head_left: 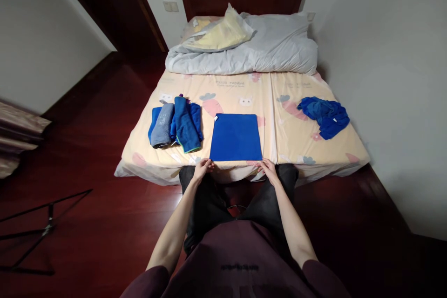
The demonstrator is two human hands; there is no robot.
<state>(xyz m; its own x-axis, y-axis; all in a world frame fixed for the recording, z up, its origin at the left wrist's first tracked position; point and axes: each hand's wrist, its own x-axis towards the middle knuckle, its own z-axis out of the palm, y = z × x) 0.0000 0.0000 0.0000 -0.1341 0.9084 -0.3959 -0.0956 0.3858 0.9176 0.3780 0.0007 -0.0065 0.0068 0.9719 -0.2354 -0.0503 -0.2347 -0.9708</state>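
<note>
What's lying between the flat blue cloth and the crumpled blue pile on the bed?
Nothing: in the head view, only bare sheet separates the flat blue cloth from the crumpled blue pile.

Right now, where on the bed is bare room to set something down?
Bare sheet lies between the flat blue cloth and the crumpled blue cloth, and between them and the duvet. Crowded: left, by the folded towels.

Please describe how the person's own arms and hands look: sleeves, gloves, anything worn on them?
Both forearms are bare; short dark maroon sleeves end near the elbows. The left hand and right hand wear no gloves. No watch, ring or bracelet can be seen, though the hands are small in the view.
</note>
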